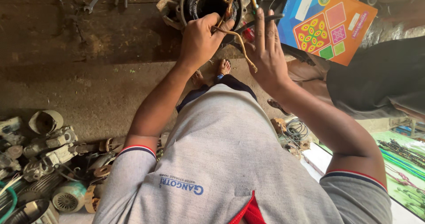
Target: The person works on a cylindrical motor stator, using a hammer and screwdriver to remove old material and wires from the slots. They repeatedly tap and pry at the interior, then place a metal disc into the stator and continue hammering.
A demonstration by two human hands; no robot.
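Observation:
A round motor stator (208, 2) with dark windings lies on a worn wooden bench (88, 29) at the top. My left hand (201, 40) grips yellowish lead wires (241, 42) that come out of the stator and hang down between my hands. My right hand (265, 51) is raised beside them, fingers extended, with a thin dark rod-like tool (261, 21) pinched near its fingertips. My grey shirt fills the lower middle.
A colourful patterned box (327, 22) leans at the top right. A wrench (94, 1) and pliers lie on the bench at the top. Old motor parts and housings (48, 162) are piled on the floor at lower left. Another person's dark clothing (376, 78) is at right.

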